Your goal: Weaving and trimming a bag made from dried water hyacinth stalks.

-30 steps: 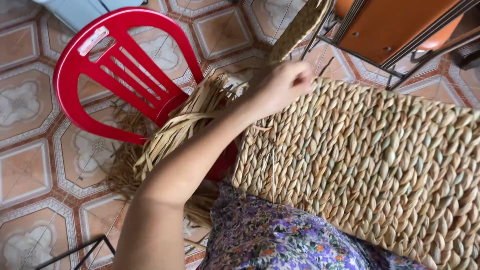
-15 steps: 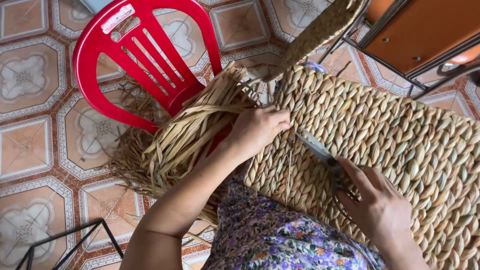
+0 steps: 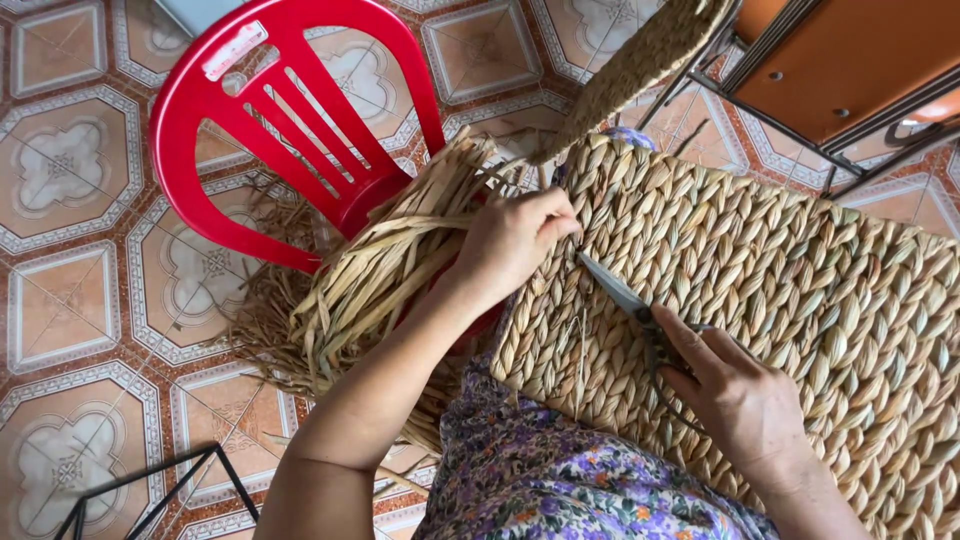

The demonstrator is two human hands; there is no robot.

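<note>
Scissors (image 3: 618, 290) lie on top of the big woven mat (image 3: 800, 300), near its left edge. The right hand (image 3: 735, 395) is closed around the dark handles, low and to the right of the blades. The shiny blades point up and to the left, and their tips sit right under the left hand (image 3: 515, 240). That hand is pinched shut on the mat's edge. Just left of it, a bundle of dry straw strips (image 3: 390, 270) rests on the red plastic chair (image 3: 290, 130). A pale, long label sits on the chair's top rail.
</note>
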